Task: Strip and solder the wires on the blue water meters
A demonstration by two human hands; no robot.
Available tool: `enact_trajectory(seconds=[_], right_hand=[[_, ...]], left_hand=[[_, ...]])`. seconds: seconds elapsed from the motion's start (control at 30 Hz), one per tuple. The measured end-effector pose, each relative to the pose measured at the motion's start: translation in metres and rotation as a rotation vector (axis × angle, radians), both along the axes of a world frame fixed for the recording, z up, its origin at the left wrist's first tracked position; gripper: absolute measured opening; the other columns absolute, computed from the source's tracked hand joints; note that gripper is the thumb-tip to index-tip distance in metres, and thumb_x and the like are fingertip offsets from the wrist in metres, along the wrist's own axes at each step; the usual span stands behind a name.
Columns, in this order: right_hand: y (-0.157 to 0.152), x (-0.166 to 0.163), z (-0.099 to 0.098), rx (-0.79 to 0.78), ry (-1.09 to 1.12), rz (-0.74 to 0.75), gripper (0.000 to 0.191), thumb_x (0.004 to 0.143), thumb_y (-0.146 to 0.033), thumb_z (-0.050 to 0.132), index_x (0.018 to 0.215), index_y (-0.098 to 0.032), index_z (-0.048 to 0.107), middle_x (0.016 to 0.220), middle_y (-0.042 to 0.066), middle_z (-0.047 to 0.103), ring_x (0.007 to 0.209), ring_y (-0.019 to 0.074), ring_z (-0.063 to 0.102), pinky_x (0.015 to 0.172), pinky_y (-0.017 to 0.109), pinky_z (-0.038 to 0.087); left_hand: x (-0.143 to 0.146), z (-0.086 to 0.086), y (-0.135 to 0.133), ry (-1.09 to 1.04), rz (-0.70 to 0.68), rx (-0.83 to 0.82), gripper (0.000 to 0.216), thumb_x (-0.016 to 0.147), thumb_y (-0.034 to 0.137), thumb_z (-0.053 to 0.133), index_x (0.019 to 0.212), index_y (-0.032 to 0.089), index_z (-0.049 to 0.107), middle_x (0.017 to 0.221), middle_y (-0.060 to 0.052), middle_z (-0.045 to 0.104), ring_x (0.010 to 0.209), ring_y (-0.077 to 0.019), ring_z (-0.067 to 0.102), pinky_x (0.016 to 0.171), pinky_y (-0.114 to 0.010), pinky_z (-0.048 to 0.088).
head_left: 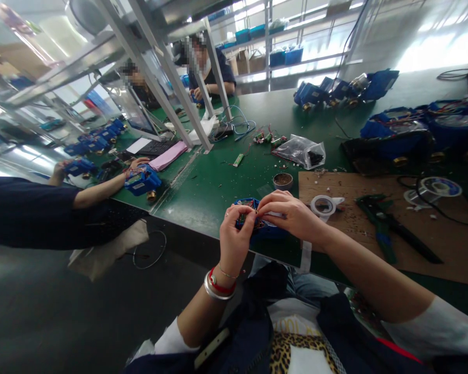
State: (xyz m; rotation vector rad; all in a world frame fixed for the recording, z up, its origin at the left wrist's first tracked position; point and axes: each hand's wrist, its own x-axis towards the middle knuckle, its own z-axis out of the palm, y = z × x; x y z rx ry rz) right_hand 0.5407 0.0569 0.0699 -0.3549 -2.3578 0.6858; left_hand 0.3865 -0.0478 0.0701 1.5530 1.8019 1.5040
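A blue plastic housing [271, 232] with thin wires and small parts inside lies at the table's near edge, directly under both hands. My left hand [237, 228] reaches over its left side, thumb and forefinger pinched together. From the right, my right hand [290, 214] meets it, its fingertips also pressed together above the opening. What the fingertips pinch is too small to make out, though it is among the wires. Just beyond the hands stands a small round tin [283, 181] of brownish material.
On cardboard [347, 182] to the right lie a white tape roll [323, 206], green-handled wire strippers [386, 223] and a solder spool [432, 191]. Behind are a clear plastic bag [299, 150], small circuit boards [265, 137] and several blue meters [405, 127]. A co-worker's arm [101, 190] handles another meter [142, 180].
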Motion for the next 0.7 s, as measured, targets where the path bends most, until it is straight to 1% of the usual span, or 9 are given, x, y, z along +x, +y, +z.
enact_trajectory(seconds=[0.27, 0.37, 0.43, 0.53, 0.63, 0.7], right_hand=[[0.000, 0.003, -0.002, -0.025, 0.023, 0.081, 0.017, 0.092, -0.028, 0.057, 0.101, -0.021, 0.071, 0.104, 0.007, 0.066, 0.096, 0.0182, 0.056, 0.089, 0.036, 0.041], [0.001, 0.002, 0.001, -0.027, 0.026, 0.109, 0.016, 0.093, -0.027, 0.057, 0.099, -0.020, 0.070, 0.103, 0.007, 0.066, 0.096, 0.0176, 0.056, 0.089, 0.034, 0.042], [0.000, 0.000, 0.002, -0.011, 0.021, 0.094, 0.016, 0.093, -0.027, 0.056, 0.096, -0.020, 0.070, 0.102, 0.006, 0.067, 0.095, 0.0174, 0.057, 0.089, 0.034, 0.041], [-0.004, -0.005, 0.002, 0.039, -0.006, -0.001, 0.018, 0.096, -0.027, 0.050, 0.095, -0.018, 0.066, 0.099, 0.006, 0.068, 0.093, 0.0177, 0.059, 0.087, 0.033, 0.039], [-0.013, -0.012, -0.002, 0.130, -0.084, -0.206, 0.021, 0.098, -0.025, 0.045, 0.091, -0.016, 0.063, 0.093, 0.008, 0.067, 0.090, 0.0194, 0.058, 0.084, 0.033, 0.037], [-0.019, -0.016, -0.002, 0.211, -0.160, -0.357, 0.022, 0.098, -0.023, 0.043, 0.088, -0.016, 0.061, 0.089, 0.009, 0.066, 0.088, 0.0209, 0.056, 0.082, 0.034, 0.035]], left_hand=[[-0.001, -0.002, 0.000, -0.037, 0.004, -0.020, 0.013, 0.090, 0.031, 0.055, 0.089, 0.019, 0.062, 0.092, -0.004, 0.064, 0.093, -0.0183, 0.060, 0.085, -0.031, 0.046], [-0.002, -0.002, 0.001, -0.043, 0.003, -0.029, 0.014, 0.090, 0.031, 0.055, 0.089, 0.019, 0.062, 0.093, -0.005, 0.064, 0.093, -0.0184, 0.059, 0.085, -0.031, 0.046], [-0.003, -0.003, 0.001, -0.048, -0.003, -0.027, 0.014, 0.090, 0.032, 0.055, 0.089, 0.019, 0.062, 0.093, -0.005, 0.064, 0.093, -0.0182, 0.059, 0.085, -0.031, 0.046], [-0.004, -0.004, 0.001, -0.045, -0.012, -0.018, 0.015, 0.090, 0.033, 0.055, 0.090, 0.020, 0.061, 0.091, -0.004, 0.064, 0.091, -0.0175, 0.059, 0.085, -0.031, 0.046], [-0.004, -0.004, 0.000, 0.003, -0.005, 0.008, 0.013, 0.090, 0.031, 0.055, 0.089, 0.020, 0.061, 0.090, -0.003, 0.064, 0.090, -0.0173, 0.059, 0.088, -0.032, 0.045], [-0.003, -0.004, -0.001, 0.066, -0.009, 0.051, 0.010, 0.090, 0.029, 0.055, 0.087, 0.020, 0.060, 0.089, -0.002, 0.064, 0.091, -0.0169, 0.059, 0.094, -0.034, 0.043]])
